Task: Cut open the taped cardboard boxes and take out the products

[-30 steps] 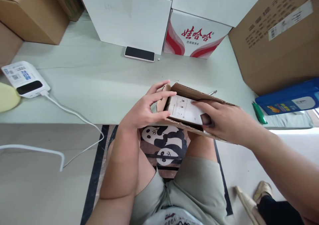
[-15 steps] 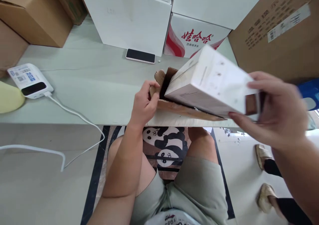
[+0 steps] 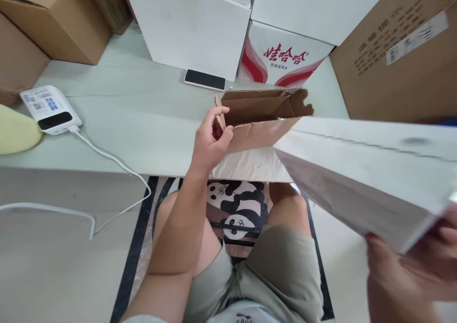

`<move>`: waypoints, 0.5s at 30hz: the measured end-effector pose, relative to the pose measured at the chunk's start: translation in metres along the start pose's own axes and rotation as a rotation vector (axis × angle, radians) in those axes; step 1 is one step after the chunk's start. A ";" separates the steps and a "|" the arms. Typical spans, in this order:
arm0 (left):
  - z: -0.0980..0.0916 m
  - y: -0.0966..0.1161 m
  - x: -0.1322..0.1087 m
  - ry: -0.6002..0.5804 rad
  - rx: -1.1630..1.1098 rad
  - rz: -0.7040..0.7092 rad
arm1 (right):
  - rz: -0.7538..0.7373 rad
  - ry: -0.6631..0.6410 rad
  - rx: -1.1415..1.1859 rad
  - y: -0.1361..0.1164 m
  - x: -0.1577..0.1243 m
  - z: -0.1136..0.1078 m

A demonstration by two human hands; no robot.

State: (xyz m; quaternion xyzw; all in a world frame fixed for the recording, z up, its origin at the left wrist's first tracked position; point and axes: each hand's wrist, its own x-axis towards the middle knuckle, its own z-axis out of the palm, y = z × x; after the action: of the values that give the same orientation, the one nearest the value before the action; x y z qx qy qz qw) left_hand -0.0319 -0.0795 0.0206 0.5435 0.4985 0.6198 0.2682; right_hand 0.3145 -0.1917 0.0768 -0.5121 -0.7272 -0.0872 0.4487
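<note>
An opened brown cardboard box (image 3: 262,135) stands near the table's front edge, its top flaps up and its inside visible. My left hand (image 3: 212,139) pinches the flap at its left end between thumb and fingers. Off to the right, my right hand (image 3: 410,261) grips the far end of a long white box (image 3: 364,170), which is tilted and held up in the air beyond the table edge. The white box is clear of the cardboard box, and its near end hides part of that box's right corner. Some of the right hand's fingers are blurred.
A phone (image 3: 204,80) lies behind the cardboard box, before stacked white cartons (image 3: 193,27) and a red-lettered carton (image 3: 278,58). A large brown carton (image 3: 392,51) stands at right. At left are a white device (image 3: 52,108) with a cable, a yellow object (image 3: 17,132) and brown boxes (image 3: 67,23).
The white box has come fully out of the cardboard box and swung right and toward me in my right hand. My left hand has kept hold of the cardboard flap.
</note>
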 end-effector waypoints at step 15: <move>0.008 0.062 -0.027 -0.123 -0.018 0.075 | 0.471 -0.014 0.193 -0.024 -0.053 0.013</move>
State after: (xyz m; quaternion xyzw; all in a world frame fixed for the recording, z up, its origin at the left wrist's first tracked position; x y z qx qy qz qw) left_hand -0.0038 -0.1230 0.0654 0.5964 0.4546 0.5994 0.2798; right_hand 0.2914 -0.2305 0.0382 -0.6230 -0.5957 0.0929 0.4984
